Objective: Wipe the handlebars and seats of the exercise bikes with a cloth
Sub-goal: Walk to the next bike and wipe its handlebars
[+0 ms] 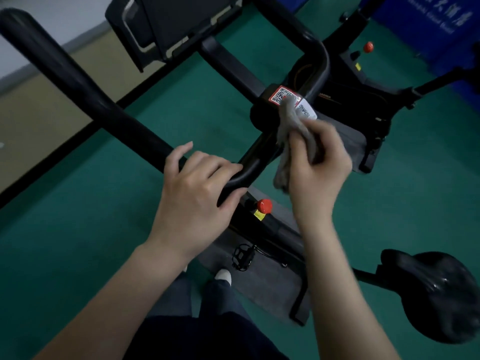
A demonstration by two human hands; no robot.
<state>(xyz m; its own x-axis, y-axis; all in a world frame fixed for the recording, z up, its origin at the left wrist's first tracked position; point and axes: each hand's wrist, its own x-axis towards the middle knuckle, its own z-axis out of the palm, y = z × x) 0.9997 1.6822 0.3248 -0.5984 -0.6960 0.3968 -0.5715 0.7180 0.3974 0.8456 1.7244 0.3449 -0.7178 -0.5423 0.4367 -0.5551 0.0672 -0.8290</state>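
- Two bare hands are working at the handlebar (pixel 104 100) of the near exercise bike (pixel 275 281), a black tube running from the upper left to a bend and on to a centre block (pixel 262 115).
- Left hand (pixel 192 193) is gripping the handlebar at its near bend, fingers curling over the tube and thumb stretching across it.
- Right hand (pixel 319 162) is holding a grey cloth (pixel 293 126) just right of that bend, fingers and thumb closing round the bunched fabric; the hand is showing blur.
- Cloth is reaching up to the handlebar's centre block, its upper end touching and partly covering the QR-code sticker (pixel 279 93); its lower end is hanging beside the tube.
- Red knob (pixel 264 206) is sitting on the frame just below the handlebar bend, with a yellow label (pixel 259 215) touching it.
- Saddle (pixel 436 294), black and glossy, is standing well apart from the handlebar, to the lower right.
- Pedal (pixel 242 255) is showing below the handlebar, near a white shoe (pixel 223 275).
- Console holder (pixel 166 24) is standing just beyond the handlebar.
- Second bike (pixel 363 94), carrying a second red knob (pixel 368 46), is standing beyond the handlebar on the green floor (pixel 78 229).
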